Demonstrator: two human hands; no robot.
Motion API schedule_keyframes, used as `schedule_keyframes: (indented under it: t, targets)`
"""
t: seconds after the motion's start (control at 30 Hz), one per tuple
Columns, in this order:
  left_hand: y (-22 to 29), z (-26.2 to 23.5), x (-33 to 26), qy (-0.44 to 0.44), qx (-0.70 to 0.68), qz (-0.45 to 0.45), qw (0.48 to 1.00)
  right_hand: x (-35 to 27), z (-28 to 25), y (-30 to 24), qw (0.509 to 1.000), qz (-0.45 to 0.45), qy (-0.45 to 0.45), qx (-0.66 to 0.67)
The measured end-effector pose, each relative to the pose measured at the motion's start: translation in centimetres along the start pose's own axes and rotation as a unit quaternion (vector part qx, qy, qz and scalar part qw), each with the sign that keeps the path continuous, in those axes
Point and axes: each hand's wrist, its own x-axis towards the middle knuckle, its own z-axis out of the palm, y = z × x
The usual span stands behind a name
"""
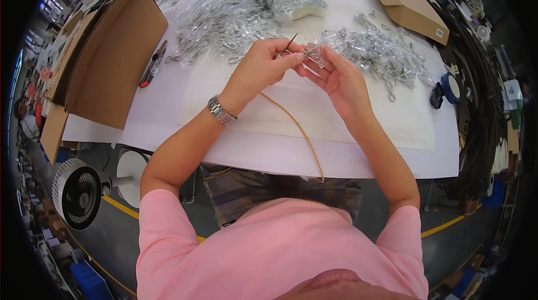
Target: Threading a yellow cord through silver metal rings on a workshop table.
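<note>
Both my hands meet above the white table, at the small silver key ring with a clear part [315,53]. My left hand [266,64], with a metal watch on its wrist, is closed in a pinch on the ring's near end. A thin dark pointed piece [290,43] sticks up from between its fingers; whether it is a tool or a cord end I cannot tell. My right hand [342,81] is turned palm up, its thumb and fingertips closed round the other side of the ring. A yellow-orange cord [300,123] runs from below my left hand to the table's front edge.
Heaps of bagged metal rings [224,25] and loose clear-wrapped pieces [381,56] lie beyond my hands. An opened cardboard box [115,53] and a red-black cutter [151,67] are left. Blue tape [450,87] sits right, a cardboard carton [409,6] far right, a fan [81,193] below left.
</note>
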Motion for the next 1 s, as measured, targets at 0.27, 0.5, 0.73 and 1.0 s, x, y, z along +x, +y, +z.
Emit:
schedule_keyframes:
  t: [0.27, 0.5, 0.73, 1.0]
  targets:
    - [-1.6, 0.3, 0.4, -0.023, 0.124, 0.092, 0.988, -0.1, -0.2, 0.6, 0.997, 0.002, -0.032, -0.072]
    - [0.1, 0.1, -0.1, -0.006, 0.101, -0.003, 0.995, -0.4, -0.1, -0.4, 1.0, 0.001, 0.015, -0.021]
    - [0.3, 0.2, -0.4, 0.017, -0.041, 0.003, 0.999, -0.3, -0.1, -0.1, 0.999, -0.018, 0.023, -0.043]
    - [-0.2, 1.0, -0.2, 0.059, 0.01, 0.037, 0.998, -0.5, 0.2, 0.5, 0.999, -0.025, -0.015, -0.036]
